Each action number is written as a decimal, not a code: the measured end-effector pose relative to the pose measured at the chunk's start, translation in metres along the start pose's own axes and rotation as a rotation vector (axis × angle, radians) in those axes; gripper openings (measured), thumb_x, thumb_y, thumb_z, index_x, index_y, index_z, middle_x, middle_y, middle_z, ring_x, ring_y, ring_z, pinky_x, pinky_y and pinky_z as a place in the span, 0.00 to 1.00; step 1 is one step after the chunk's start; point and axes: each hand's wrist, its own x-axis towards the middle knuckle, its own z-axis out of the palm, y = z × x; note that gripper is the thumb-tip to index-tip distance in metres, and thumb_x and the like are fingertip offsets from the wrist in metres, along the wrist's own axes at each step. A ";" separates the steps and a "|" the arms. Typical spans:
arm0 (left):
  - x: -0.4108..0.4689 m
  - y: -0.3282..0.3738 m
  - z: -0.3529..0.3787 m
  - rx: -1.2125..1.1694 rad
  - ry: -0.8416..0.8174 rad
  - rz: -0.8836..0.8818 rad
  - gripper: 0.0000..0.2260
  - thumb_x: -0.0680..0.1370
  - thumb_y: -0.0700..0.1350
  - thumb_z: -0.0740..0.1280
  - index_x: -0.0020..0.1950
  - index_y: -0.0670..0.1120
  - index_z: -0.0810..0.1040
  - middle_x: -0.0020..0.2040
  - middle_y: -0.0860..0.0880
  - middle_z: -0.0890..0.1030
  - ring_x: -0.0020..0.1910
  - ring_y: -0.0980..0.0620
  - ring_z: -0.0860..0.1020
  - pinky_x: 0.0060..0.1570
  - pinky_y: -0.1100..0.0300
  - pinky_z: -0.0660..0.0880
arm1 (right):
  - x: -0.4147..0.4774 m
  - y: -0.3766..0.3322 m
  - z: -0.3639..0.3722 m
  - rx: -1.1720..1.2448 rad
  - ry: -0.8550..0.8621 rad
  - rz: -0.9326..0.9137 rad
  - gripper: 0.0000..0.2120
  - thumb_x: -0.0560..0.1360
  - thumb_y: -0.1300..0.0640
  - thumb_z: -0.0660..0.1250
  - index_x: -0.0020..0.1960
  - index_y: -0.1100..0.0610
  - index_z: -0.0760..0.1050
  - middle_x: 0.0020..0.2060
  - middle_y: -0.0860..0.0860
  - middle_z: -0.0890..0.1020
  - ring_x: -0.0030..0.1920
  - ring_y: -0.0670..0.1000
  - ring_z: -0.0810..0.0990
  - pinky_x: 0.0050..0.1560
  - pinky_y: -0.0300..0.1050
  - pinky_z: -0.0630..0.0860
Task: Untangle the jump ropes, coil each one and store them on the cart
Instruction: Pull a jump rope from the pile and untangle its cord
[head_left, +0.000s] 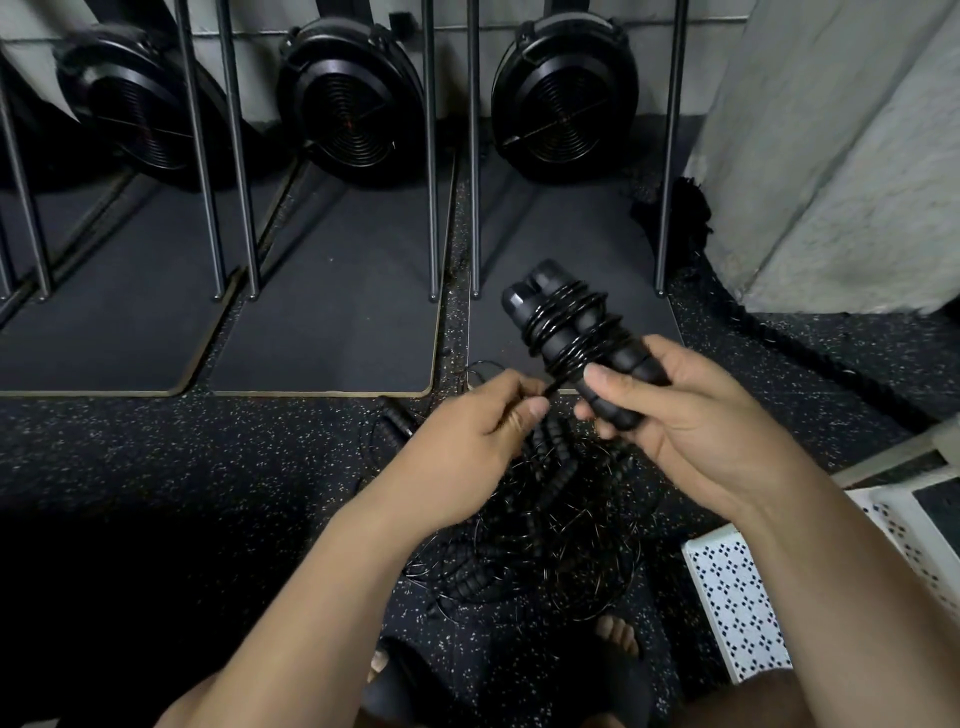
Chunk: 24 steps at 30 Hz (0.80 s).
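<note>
My right hand (670, 415) grips a pair of black ribbed jump rope handles (561, 322) held side by side, with thin black cord wound round them in several turns. My left hand (483, 431) pinches the free end of that cord (551, 387) just left of the handles. Below both hands a tangled pile of black jump ropes (545, 525) with more ribbed handles lies on the speckled floor. One loose handle (397, 421) sticks out at the pile's upper left. The white perforated cart (737, 608) stands at the lower right.
Three rowing machines with black fan housings (563, 98) stand upright at the back on dark mats (322, 317), with metal rails (430, 156) between them. A concrete pillar (841, 156) fills the upper right. A thick black rope (789, 338) runs along its base. My foot (618, 634) shows below the pile.
</note>
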 end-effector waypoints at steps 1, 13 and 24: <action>-0.001 0.000 0.000 0.061 -0.016 -0.018 0.10 0.87 0.54 0.64 0.68 0.55 0.75 0.37 0.60 0.81 0.35 0.64 0.77 0.40 0.64 0.75 | 0.002 0.004 -0.001 -0.089 0.080 -0.016 0.17 0.76 0.61 0.76 0.61 0.63 0.74 0.47 0.55 0.86 0.46 0.56 0.85 0.39 0.43 0.79; 0.000 -0.002 0.001 0.140 0.077 0.022 0.19 0.82 0.49 0.72 0.69 0.60 0.69 0.38 0.57 0.81 0.37 0.59 0.78 0.41 0.59 0.73 | 0.002 0.035 0.022 -1.282 0.068 -0.112 0.19 0.79 0.60 0.73 0.57 0.45 0.64 0.53 0.47 0.72 0.53 0.55 0.77 0.53 0.56 0.77; -0.004 -0.012 -0.022 0.007 -0.030 -0.035 0.11 0.75 0.58 0.78 0.56 0.60 0.86 0.42 0.64 0.84 0.41 0.64 0.81 0.46 0.62 0.79 | -0.002 0.019 0.010 -1.153 -0.251 -0.096 0.19 0.74 0.57 0.80 0.57 0.39 0.79 0.53 0.39 0.80 0.53 0.42 0.80 0.59 0.50 0.77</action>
